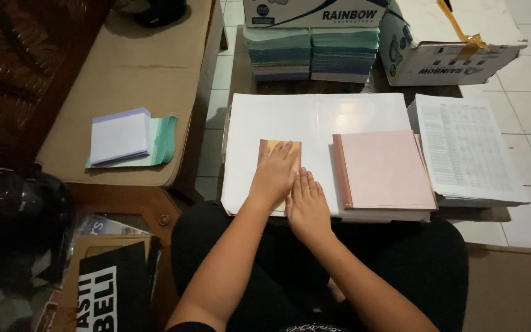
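Note:
My left hand (275, 174) lies flat, fingers together, on a small brown-orange card (271, 146) that rests on a large white sheet (314, 120) spread over a low table. My right hand (306, 204) lies flat beside it, just below and to the right, touching the left hand and pressing the white sheet. A pink booklet with a dark red spine (383, 169) lies to the right of both hands on the same sheet. My legs in dark trousers are under the table's near edge.
A stack of printed pages (467, 150) lies at the right. Behind are piles of coloured paper (311, 54) and white cardboard boxes (444, 58). At the left, a bench (136, 74) holds a white pad on green sheets (127, 138). A dark helmet (19, 209) sits lower left.

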